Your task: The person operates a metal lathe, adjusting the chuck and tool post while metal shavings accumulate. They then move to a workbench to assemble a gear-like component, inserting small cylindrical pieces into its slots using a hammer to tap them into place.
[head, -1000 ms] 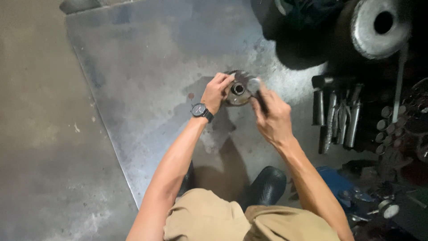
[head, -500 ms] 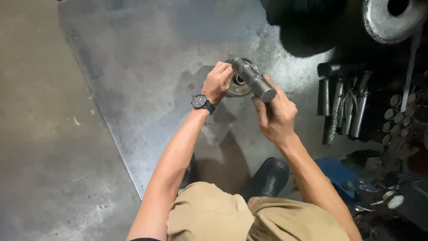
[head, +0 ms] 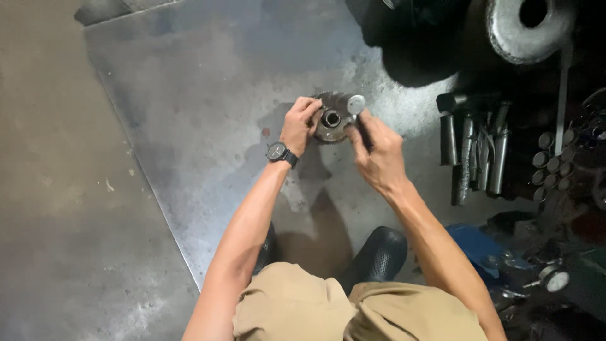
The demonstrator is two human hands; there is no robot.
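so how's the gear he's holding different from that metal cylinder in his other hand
The gear is a flat, dark toothed disc with a centre hole, gripped at its edge by the left hand. The metal cylinder is smaller, smooth and bright-ended, held by the right hand against the gear's rim. Both are metal.

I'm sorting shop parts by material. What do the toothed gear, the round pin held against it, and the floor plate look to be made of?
Toothed gear: likely steel, dull dark grey, greasy-looking. Round pin, held by the right hand: bright machined metal, its end face shining. Floor plate: sheet steel by its look, grey, scuffed and stained. The left hand steadies the gear.
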